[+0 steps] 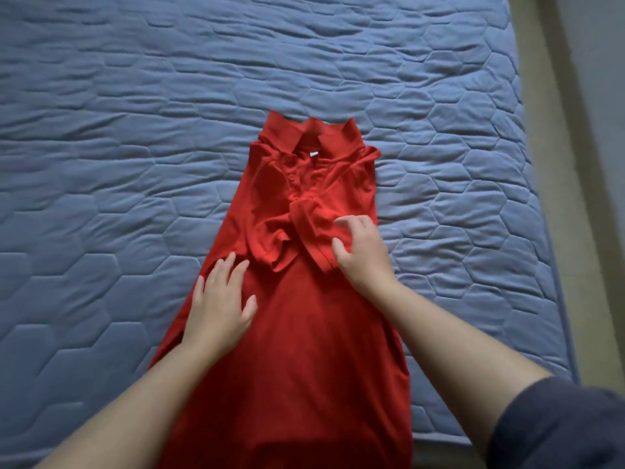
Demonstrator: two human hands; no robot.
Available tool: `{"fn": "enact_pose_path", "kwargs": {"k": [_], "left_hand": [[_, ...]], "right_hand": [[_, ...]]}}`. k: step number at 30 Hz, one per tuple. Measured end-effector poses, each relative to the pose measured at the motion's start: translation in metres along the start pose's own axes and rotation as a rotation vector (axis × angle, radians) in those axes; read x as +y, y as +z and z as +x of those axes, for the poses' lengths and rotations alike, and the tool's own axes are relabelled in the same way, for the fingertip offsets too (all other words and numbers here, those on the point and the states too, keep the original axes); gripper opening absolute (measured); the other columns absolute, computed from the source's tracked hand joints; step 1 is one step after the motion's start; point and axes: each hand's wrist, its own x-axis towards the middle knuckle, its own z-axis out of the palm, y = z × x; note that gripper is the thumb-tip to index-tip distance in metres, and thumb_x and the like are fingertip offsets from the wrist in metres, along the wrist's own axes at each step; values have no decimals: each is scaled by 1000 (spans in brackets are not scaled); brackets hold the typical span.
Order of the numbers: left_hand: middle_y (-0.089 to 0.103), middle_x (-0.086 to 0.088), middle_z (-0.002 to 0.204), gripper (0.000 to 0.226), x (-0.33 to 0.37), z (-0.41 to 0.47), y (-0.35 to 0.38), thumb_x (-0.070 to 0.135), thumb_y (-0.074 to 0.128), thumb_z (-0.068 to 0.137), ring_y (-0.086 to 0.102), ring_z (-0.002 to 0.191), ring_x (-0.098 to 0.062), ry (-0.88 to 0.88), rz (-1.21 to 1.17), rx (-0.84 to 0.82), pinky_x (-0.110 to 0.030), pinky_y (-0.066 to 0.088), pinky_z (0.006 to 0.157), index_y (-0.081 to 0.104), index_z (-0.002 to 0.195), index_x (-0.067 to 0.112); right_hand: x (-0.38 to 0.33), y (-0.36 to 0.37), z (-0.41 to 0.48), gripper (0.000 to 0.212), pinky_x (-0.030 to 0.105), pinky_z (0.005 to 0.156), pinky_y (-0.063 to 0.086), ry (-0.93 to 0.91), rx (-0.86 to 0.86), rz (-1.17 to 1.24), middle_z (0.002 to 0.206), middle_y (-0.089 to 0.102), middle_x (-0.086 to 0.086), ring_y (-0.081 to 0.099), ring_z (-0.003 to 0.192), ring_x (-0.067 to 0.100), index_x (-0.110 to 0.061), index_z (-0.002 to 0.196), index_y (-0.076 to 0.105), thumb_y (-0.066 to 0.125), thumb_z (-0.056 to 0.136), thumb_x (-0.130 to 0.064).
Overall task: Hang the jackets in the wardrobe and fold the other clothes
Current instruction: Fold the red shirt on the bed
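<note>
A red polo shirt (304,333) lies face up on the blue quilted mattress (118,130), collar at the far end and hem toward me. Both short sleeves are folded in across its chest. My left hand (220,299) rests flat on the shirt's left side, fingers straight and spread. My right hand (362,252) is over the folded right sleeve, fingers curled, thumb and fingertips touching the cloth near the sleeve cuff.
The mattress's right edge (541,231) runs down the right of the view, with a beige floor strip (554,96) beside it. Its near edge is at the bottom right by my dark sleeve (558,431).
</note>
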Motion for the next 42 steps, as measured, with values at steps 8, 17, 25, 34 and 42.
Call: {"fn": "enact_pose_path", "kwargs": {"k": [8, 17, 25, 34, 42], "left_hand": [[60, -18, 118, 40, -22, 95, -8, 23, 61, 85, 55, 111, -32, -291, -440, 104, -39, 42, 94, 54, 121, 7], [71, -20, 93, 22, -108, -102, 30, 28, 68, 86, 65, 93, -35, -611, -395, -233, -36, 42, 71, 68, 92, 7], [70, -18, 103, 28, -132, -188, 24, 11, 70, 84, 63, 92, -24, -752, -545, -394, -29, 41, 75, 68, 109, -2], [72, -13, 89, 25, -103, -185, -75, 17, 61, 91, 65, 83, -28, -965, -1100, -210, -44, 54, 86, 63, 110, 2], [56, -2, 75, 22, -21, -2, -205, 23, 40, 101, 59, 67, -13, -665, -1500, 67, -25, 55, 48, 49, 81, 19]], "right_hand": [[53, -1, 42, 55, 31, 99, 35, 504, -5, 173, 133, 53, 20, 49, 123, 31, -5, 136, 41, 61, 90, -28], [90, 15, -166, 16, 29, 66, 44, 770, -299, 308, 100, 70, 18, 59, 82, 17, -7, 100, 65, 69, 86, -13], [92, -15, -265, 11, 22, 50, 39, 1019, -689, 224, 82, 61, 9, 51, 62, 14, -9, 98, 62, 63, 89, -4], [30, -88, -252, 25, 31, 62, 48, 1157, 10, 796, 87, 59, 10, 54, 67, 18, -21, 115, 52, 51, 96, -6], [-21, -184, -52, 26, 25, 53, 51, 841, 301, 1088, 74, 61, 3, 59, 55, 11, -19, 83, 57, 43, 99, -5]]}}
